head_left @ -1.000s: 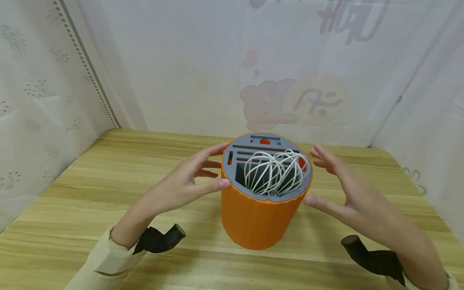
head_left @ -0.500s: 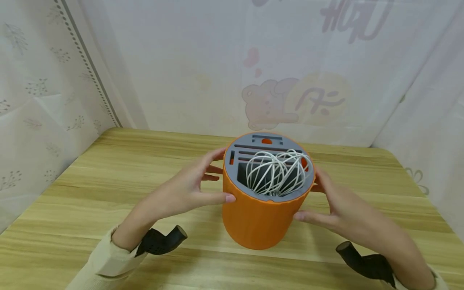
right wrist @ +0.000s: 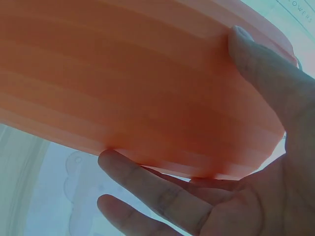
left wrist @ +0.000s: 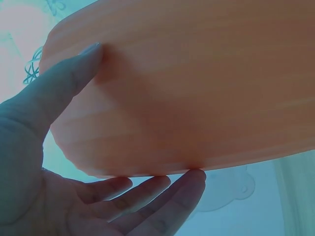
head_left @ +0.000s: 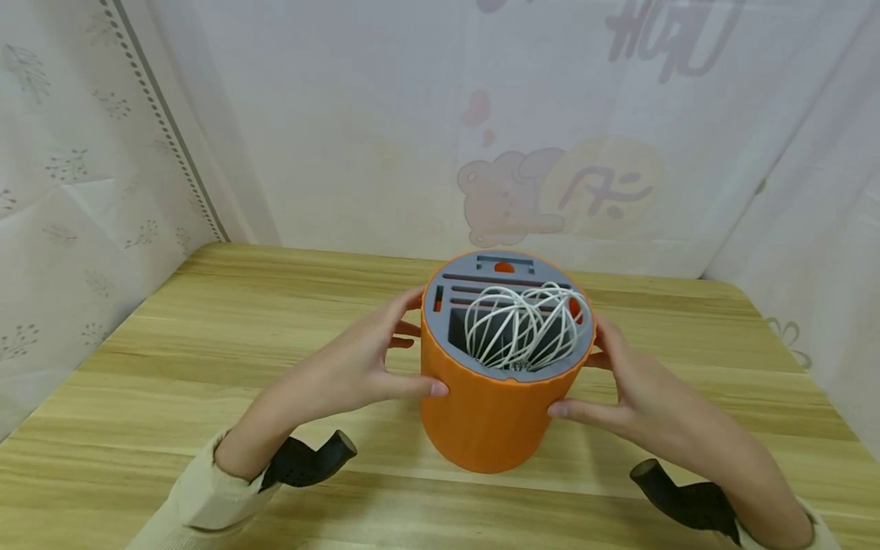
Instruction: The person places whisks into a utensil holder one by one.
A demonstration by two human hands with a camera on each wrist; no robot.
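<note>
An orange cylindrical utensil holder (head_left: 488, 428) with a grey slotted top stands upright on the wooden table. White wire whisks (head_left: 524, 325) sit in its large front compartment, heads up; their handles are hidden inside. My left hand (head_left: 374, 367) grips the holder's left side, thumb on the front and fingers around the back. On the other side my right hand (head_left: 619, 386) grips it the same way. In the left wrist view, the thumb and several fingertips touch the orange wall (left wrist: 206, 88). The right wrist view shows the thumb and some fingers against the holder (right wrist: 123, 88).
The wooden table (head_left: 206, 367) reaches to a pale printed curtain (head_left: 344, 153) at the back, with more curtain at both sides. Black curved devices (head_left: 312, 458) are strapped to both wrists. Narrow slots lie behind the whisks in the holder's top.
My right hand has moved left and now touches the holder's right side. The left thumb has slid lower onto the front wall. The holder stays in about the same place.
</note>
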